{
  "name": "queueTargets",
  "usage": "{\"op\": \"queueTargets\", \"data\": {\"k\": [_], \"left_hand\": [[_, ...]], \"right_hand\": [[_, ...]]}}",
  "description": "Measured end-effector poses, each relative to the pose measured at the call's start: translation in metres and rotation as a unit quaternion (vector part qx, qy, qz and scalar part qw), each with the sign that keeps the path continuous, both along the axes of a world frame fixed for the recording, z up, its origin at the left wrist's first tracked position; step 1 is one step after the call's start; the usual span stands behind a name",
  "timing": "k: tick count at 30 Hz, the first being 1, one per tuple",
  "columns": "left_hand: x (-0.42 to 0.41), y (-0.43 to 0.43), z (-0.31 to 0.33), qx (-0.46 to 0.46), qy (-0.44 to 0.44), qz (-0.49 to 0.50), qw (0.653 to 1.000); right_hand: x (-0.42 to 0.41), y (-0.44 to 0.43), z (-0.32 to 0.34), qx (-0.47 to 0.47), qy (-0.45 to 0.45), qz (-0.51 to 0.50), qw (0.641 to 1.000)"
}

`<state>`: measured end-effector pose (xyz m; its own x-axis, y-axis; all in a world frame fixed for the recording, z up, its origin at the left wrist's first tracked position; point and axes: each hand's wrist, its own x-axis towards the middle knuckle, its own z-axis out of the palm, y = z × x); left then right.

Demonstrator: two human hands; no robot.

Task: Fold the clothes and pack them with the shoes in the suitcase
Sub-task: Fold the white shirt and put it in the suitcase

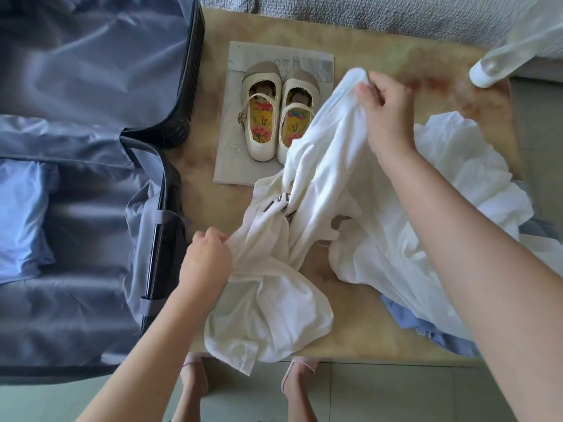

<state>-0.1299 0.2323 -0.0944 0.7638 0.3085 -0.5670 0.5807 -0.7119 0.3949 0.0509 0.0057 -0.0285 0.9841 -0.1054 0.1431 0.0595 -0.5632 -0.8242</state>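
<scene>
I am standing at a table (365, 336), looking down, and I am taking up a white T-shirt (316, 178) to fold it. It is hanging crumpled between my hands above the table, its lower part drooping over the near edge. My left hand (210, 257) is working low and close to me, its fingers (217, 239) curling tight around a bunch of the cloth. My right hand (387, 111) is reaching farther out and higher, forearm stretching across the table, pinching an upper edge of the shirt. I judge the folding is only beginning: next I am going to need to shake the shirt out and lay it flat. The shoes (274, 114) are sitting side by side on a sheet of paper (231, 159) beyond the shirt, not yet packed. The suitcase (91, 86) is lying open on my left, a folded blue piece (21, 220) inside.
</scene>
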Motion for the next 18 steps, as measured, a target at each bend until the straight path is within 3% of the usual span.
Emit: {"op": "queueTargets", "data": {"k": [4,7,9,14,18], "left_hand": [[0.045,-0.017,-0.003,-0.053,-0.116,-0.020,0.992],[0.084,-0.033,-0.019,-0.127,-0.094,-0.033,0.987],[0.099,-0.039,-0.034,-0.130,-0.062,-0.055,0.988],[0.118,-0.038,-0.057,-0.027,-0.064,-0.071,0.995],[0.128,-0.030,-0.062,-0.095,-0.024,0.012,0.995]], "right_hand": [[-0.020,-0.019,-0.024,-0.015,0.072,0.010,0.997],[-0.034,-0.033,-0.036,-0.017,0.082,-0.010,0.996],[-0.040,-0.039,-0.039,-0.013,0.091,-0.015,0.996],[-0.048,-0.047,-0.039,-0.010,0.104,-0.016,0.994],[-0.051,-0.049,-0.044,-0.008,0.119,0.005,0.993]]}}
